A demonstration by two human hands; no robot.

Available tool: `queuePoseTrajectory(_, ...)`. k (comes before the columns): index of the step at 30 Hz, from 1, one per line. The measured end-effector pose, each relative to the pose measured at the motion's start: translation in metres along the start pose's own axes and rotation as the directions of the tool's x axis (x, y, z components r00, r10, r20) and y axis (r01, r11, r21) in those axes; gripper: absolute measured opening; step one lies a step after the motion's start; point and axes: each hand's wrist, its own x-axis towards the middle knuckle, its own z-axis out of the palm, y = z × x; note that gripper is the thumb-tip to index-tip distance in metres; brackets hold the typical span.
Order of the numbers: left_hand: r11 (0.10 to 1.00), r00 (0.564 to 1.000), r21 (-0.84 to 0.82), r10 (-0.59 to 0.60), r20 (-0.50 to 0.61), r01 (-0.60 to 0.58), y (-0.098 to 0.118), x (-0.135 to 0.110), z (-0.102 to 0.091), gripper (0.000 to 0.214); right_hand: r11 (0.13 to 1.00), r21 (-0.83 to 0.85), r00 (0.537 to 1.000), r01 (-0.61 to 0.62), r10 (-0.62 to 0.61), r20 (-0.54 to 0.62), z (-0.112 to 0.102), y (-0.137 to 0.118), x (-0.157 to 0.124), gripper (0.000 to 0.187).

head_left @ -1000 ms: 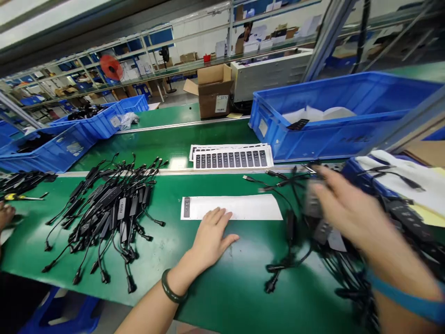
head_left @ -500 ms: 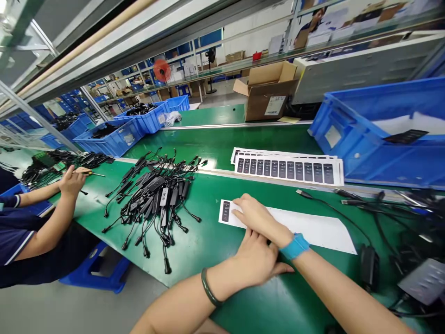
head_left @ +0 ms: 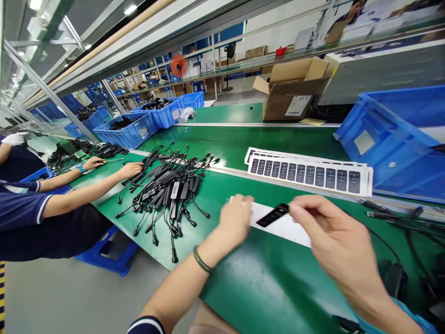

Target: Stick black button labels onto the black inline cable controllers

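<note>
My right hand (head_left: 335, 239) pinches one end of a black label sticker (head_left: 273, 215) between thumb and fingers. The sticker is tilted above a white backing sheet (head_left: 295, 232) on the green table. Over the left end of that sheet, my left hand (head_left: 236, 220) is closed with curled fingers that hide the corner beneath. Behind both hands lie label sheets (head_left: 302, 176) carrying a row of black stickers, stacked slightly askew. Left of my left hand spreads a pile of black cable controllers (head_left: 167, 185) with short leads and plugs.
A co-worker's hand (head_left: 131, 170) touches the pile's left edge; the other holds a screwdriver (head_left: 113, 160). Blue crates stand at the back left (head_left: 127, 134) and right (head_left: 392, 153). An open carton (head_left: 292, 95) sits behind. Black cables (head_left: 410, 227) crowd the right side.
My hands have moved apart; the right one has gone right and now holds a loose black sticker that was on the sheet's left end. The co-worker's hand has reached the pile.
</note>
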Motion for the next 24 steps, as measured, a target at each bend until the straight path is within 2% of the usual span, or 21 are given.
queuePoseTrajectory(1,0.992,0.992,0.090,-0.079,-0.098,0.088,-0.007,0.009,-0.020,0.030,0.998,-0.004,0.997,-0.065,0.065,-0.035,-0.011,0.001,-0.006,0.018)
queuePoseTrajectory(3,0.947,0.947,0.209,-0.186,-0.264,0.244,-0.024,0.023,-0.058,0.027,0.985,-0.024,0.982,-0.169,0.166,-0.088,-0.027,0.011,-0.017,0.024)
queuePoseTrajectory(5,0.900,0.903,0.263,-0.245,-0.354,0.348,-0.039,0.030,-0.088,0.024,0.974,-0.027,0.969,-0.227,0.222,-0.112,-0.036,0.027,-0.026,0.028)
queuePoseTrajectory(7,0.877,0.880,0.277,-0.271,-0.390,0.393,-0.048,0.031,-0.105,0.022,0.966,-0.007,0.960,-0.257,0.255,-0.113,-0.039,0.043,-0.033,0.030)
queuePoseTrajectory(9,0.880,0.874,0.255,-0.283,-0.395,0.401,-0.050,0.028,-0.108,0.020,0.960,0.018,0.955,-0.278,0.278,-0.104,-0.039,0.056,-0.037,0.030)
queuePoseTrajectory(13,0.924,0.880,0.074,-0.331,-0.342,0.376,-0.037,0.022,-0.093,0.019,0.959,0.070,0.955,-0.276,0.281,-0.090,-0.038,0.066,-0.041,0.027)
queuePoseTrajectory(15,0.931,0.894,-0.094,-0.364,-0.261,0.352,-0.025,0.023,-0.080,0.022,0.959,0.109,0.958,-0.260,0.271,-0.095,-0.038,0.067,-0.042,0.025)
queuePoseTrajectory(17,0.893,0.911,-0.298,-0.389,-0.136,0.337,-0.012,0.024,-0.064,0.022,0.956,0.156,0.959,-0.247,0.265,-0.105,-0.039,0.067,-0.042,0.022)
queuePoseTrajectory(20,0.723,0.915,-0.581,-0.391,0.100,0.373,0.009,0.023,-0.039,0.026,0.945,0.226,0.957,-0.238,0.268,-0.114,-0.039,0.069,-0.041,0.021)
queuePoseTrajectory(22,0.577,0.895,-0.694,-0.369,0.249,0.431,0.021,0.018,-0.022,0.026,0.931,0.277,0.953,-0.236,0.277,-0.119,-0.040,0.069,-0.040,0.021)
queuePoseTrajectory(24,0.451,0.860,-0.737,-0.344,0.377,0.503,0.027,0.011,-0.007,0.023,0.913,0.333,0.948,-0.236,0.292,-0.128,-0.041,0.067,-0.039,0.021)
